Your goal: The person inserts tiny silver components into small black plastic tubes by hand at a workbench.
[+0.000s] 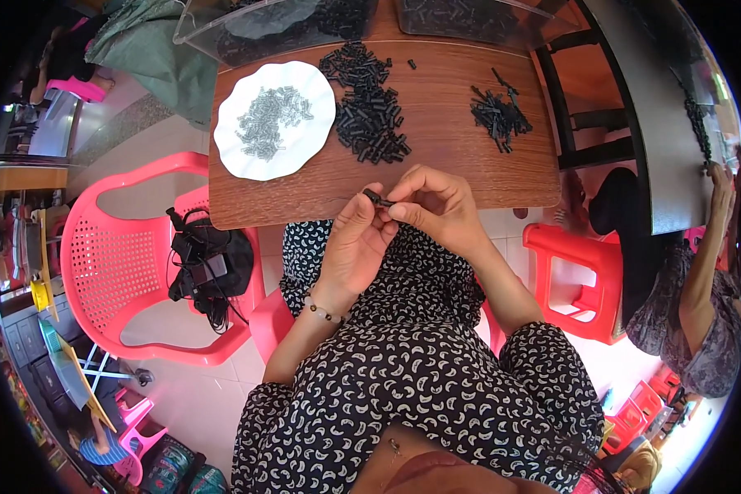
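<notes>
Near the table's front edge, my left hand (356,239) pinches a small black plastic part (375,198) between thumb and fingers. My right hand (441,209) closes its thumb and forefinger on the other end of the same part. Beyond my hands, a heap of short black tube-like pieces (372,115) lies on the wooden table (445,107). A white scalloped plate (232,148) on the left carries many tiny clear pieces (272,115). To the right rests a smaller pile of longer black parts (499,117).
Clear plastic bins (214,37) with black pieces stand along the far edge. A pink chair (111,255) holding a black bag with cables (210,267) is at my left. A red stool (580,280) stands right; another person's arm (708,247) reaches to a neighbouring table.
</notes>
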The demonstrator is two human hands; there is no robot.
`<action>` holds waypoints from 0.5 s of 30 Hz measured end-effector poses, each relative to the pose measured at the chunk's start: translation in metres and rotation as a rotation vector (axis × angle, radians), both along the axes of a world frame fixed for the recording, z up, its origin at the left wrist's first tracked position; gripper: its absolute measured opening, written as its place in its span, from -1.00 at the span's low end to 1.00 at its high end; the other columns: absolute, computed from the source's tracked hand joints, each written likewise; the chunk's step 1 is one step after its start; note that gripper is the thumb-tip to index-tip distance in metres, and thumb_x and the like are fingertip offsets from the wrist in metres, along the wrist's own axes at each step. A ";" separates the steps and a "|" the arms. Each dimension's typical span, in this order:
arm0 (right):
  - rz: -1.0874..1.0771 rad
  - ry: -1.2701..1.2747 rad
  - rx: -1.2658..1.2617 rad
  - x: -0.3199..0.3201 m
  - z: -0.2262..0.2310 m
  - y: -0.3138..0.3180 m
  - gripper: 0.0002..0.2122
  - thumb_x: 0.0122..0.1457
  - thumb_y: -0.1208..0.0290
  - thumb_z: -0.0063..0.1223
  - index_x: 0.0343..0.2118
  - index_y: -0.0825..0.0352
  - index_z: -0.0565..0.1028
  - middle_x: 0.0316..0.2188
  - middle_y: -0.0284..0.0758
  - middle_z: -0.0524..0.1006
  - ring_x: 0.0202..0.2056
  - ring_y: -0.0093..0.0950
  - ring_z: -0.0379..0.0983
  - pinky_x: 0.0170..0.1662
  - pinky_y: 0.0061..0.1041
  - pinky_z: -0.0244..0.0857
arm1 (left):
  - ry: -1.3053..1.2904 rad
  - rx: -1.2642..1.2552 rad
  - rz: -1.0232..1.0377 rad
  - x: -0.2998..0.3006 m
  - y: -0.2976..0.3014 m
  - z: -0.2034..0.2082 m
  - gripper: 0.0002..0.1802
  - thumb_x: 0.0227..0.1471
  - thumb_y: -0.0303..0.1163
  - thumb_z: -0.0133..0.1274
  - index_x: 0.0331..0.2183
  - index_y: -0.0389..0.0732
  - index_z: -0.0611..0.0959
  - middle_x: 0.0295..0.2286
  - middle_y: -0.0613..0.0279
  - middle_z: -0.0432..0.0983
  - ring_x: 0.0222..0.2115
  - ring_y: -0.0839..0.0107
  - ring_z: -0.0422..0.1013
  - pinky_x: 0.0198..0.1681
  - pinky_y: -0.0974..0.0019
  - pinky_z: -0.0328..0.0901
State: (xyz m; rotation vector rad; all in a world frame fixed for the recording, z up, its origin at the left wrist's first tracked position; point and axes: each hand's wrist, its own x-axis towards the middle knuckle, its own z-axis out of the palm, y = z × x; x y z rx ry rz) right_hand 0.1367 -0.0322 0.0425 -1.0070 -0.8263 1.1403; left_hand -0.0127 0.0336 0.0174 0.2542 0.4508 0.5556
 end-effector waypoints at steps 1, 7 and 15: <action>0.001 0.002 0.000 0.000 0.000 0.000 -0.89 0.07 0.64 0.14 -0.33 0.45 0.49 -0.36 -0.36 0.45 -0.29 -0.58 0.46 -0.22 -0.61 0.37 | 0.010 0.004 0.004 0.000 0.000 -0.001 -0.74 0.12 -0.25 0.05 -0.16 -0.12 0.59 -0.36 0.40 0.53 -0.33 0.59 0.40 -0.21 0.46 0.30; -0.002 -0.049 0.034 -0.001 0.001 0.000 -0.84 0.02 0.69 0.18 -0.30 0.43 0.50 -0.34 -0.38 0.41 -0.31 -0.60 0.42 -0.23 -0.62 0.37 | 0.024 0.017 -0.011 0.000 -0.001 0.001 -0.74 0.11 -0.24 0.06 -0.17 -0.12 0.59 -0.33 0.38 0.53 -0.29 0.56 0.40 -0.19 0.45 0.28; -0.055 -0.162 0.030 -0.002 0.005 -0.002 -0.86 -0.05 0.68 0.24 -0.40 0.39 0.55 -0.38 -0.36 0.47 -0.33 -0.57 0.40 -0.25 -0.60 0.33 | 0.022 0.030 -0.004 -0.001 -0.003 0.000 -0.72 0.11 -0.21 0.06 -0.18 -0.15 0.58 -0.35 0.39 0.51 -0.30 0.55 0.40 -0.19 0.45 0.27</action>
